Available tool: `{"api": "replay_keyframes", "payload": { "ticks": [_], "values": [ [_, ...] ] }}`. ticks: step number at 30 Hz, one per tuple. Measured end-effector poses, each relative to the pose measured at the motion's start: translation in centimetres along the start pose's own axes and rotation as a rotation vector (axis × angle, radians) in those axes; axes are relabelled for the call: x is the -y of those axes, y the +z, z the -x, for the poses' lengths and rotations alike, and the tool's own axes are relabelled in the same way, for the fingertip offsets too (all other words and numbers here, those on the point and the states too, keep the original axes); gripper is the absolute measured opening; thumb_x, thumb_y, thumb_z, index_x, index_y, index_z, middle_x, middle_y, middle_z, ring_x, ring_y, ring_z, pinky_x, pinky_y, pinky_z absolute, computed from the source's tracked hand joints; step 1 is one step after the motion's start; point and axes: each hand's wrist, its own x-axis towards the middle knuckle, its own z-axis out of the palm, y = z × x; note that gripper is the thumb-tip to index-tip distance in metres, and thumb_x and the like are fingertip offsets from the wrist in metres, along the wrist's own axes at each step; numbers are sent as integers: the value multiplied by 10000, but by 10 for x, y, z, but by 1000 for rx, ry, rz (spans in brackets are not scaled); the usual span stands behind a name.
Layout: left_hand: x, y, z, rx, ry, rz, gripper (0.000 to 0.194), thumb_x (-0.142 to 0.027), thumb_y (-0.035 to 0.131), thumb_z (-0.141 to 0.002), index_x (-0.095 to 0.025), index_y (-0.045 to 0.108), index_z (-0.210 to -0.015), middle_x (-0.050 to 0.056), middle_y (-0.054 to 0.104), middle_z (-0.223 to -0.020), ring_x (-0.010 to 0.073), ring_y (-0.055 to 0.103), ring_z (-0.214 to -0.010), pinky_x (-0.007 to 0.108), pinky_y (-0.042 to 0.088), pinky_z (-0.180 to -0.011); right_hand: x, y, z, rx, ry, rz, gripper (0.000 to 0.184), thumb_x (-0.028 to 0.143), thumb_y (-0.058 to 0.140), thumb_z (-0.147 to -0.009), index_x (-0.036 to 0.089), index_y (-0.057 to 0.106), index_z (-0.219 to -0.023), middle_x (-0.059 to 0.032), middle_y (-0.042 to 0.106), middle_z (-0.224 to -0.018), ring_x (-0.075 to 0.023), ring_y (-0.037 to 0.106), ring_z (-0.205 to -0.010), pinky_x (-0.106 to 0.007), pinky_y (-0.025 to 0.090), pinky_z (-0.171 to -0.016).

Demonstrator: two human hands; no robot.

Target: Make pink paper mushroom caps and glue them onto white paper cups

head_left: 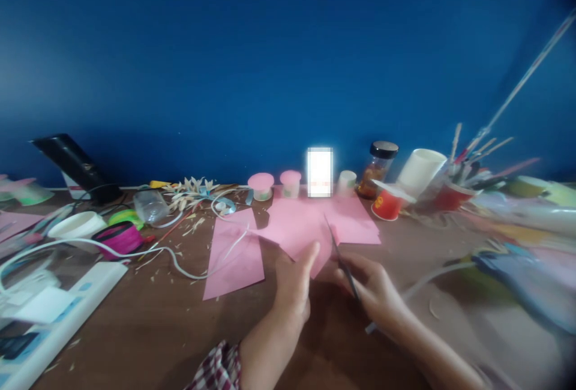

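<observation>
My left hand is closed on a sheet of pink paper, thumb on top and fingers underneath. The sheet has an irregular cut outline, with a narrow point reaching left. In my right hand is a pair of dark scissors, the blades lying along the sheet's right edge. Fingers hide most of the handles, and blur keeps me from telling how far the blades are apart. More pink paper lies flat behind the held sheet. Another pink piece rests to the left, crossed by a white cable.
Small pink-topped cups stand along the blue wall beside a bright, pixelated screen. A dark-lidded jar and a red cup are at back right. On the left lie a power strip, magenta tape and wood shavings.
</observation>
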Motion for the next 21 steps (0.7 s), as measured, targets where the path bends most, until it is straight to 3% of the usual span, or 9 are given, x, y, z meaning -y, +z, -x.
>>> {"api": "replay_keyframes", "payload": {
  "ticks": [13,21],
  "values": [
    [-3,1,0,10,19,-13,518,-342,773,-632,-115,588,-1058,143,682,-1006,262,645,-935,395,502,-835,2,0,1,11,40,-12,436,405,621,-782,102,627,-1096,2,570,-618,-123,473,-543,-245,392,-518],
    [-3,2,-1,13,-15,2,479,-342,768,-646,-114,600,-1033,146,684,-995,264,650,-922,401,509,-830,-2,0,1,28,23,-9,460,441,583,-807,97,614,-1112,-28,603,-690,-135,499,-579,-256,418,-544]
  ]
}}
